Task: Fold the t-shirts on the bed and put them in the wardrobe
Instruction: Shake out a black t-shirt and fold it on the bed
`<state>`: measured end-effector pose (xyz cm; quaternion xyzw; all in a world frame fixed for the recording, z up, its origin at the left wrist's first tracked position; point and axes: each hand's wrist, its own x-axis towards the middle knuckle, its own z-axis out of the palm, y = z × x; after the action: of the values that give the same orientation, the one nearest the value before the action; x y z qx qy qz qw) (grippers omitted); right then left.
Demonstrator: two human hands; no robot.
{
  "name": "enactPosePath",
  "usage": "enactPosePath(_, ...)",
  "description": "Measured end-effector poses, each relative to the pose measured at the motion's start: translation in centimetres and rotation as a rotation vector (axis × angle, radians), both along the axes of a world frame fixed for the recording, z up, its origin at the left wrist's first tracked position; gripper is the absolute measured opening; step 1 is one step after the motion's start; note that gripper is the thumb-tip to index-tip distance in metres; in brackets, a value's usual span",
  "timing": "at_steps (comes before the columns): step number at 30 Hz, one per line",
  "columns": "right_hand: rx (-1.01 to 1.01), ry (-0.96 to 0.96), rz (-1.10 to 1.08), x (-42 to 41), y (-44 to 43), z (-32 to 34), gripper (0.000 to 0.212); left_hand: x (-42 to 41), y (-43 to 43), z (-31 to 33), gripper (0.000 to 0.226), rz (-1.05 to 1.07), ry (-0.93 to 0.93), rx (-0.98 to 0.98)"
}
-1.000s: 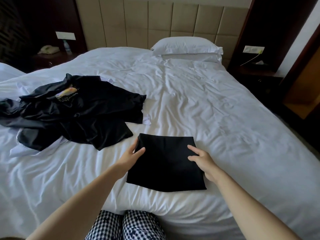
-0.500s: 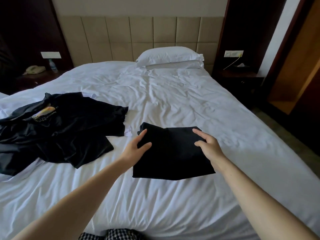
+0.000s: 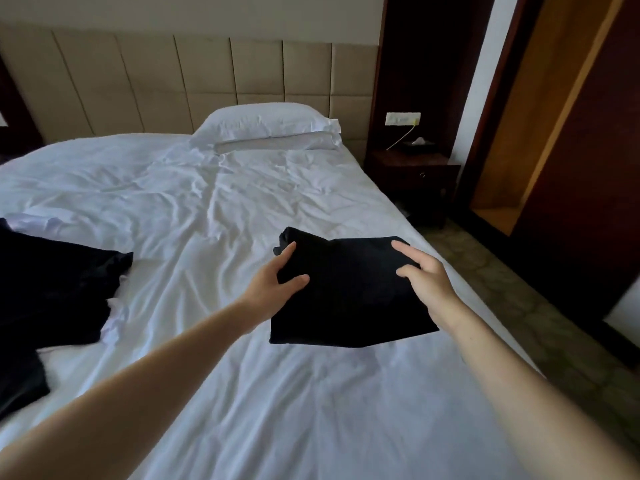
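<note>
A folded black t-shirt (image 3: pixel 349 289) is held just above the white bed (image 3: pixel 242 209), near its right side. My left hand (image 3: pixel 273 285) grips its left edge, thumb on top and fingers underneath. My right hand (image 3: pixel 426 275) grips its right edge the same way. A heap of unfolded black t-shirts (image 3: pixel 52 296) lies on the bed at the far left, partly cut off by the frame. The open wardrobe (image 3: pixel 540 133), wooden inside, stands at the right beyond the bed.
A white pillow (image 3: pixel 266 128) lies against the beige padded headboard (image 3: pixel 194 81). A dark nightstand (image 3: pixel 415 174) with a tissue box stands right of the bed under a wall socket. Patterned carpet floor (image 3: pixel 502 289) runs between bed and wardrobe.
Both hands took hold of the folded t-shirt and lifted it off the bed, carrying it right. My view swung right, so the shirt heap slid to the left edge and the wardrobe came in.
</note>
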<state>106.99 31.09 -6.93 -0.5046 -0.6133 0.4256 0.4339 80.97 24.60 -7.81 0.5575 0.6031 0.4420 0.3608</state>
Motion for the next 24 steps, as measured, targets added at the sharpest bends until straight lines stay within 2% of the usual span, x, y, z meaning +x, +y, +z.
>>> enactPosePath(11, -0.023, -0.022, -0.106, 4.6, 15.1, -1.7, 0.055, 5.1, 16.7, -2.2, 0.07, -0.063, -0.009, 0.007)
enactPosePath(17, 0.0, -0.101, -0.168, 5.5, 21.8, -3.3, 0.056, 6.0, 23.6, -5.3, 0.069, -0.067, -0.026, 0.008)
enactPosePath(20, -0.006, -0.191, -0.192, 5.8, 24.1, -5.7, 0.056, 6.5, 25.6, -7.6, 0.073, -0.077, -0.041, -0.005)
enactPosePath(24, -0.044, -0.427, -0.185, 5.8, 26.3, -10.7, 0.053, 6.7, 26.2, -11.6, 0.08, -0.038, -0.045, -0.085)
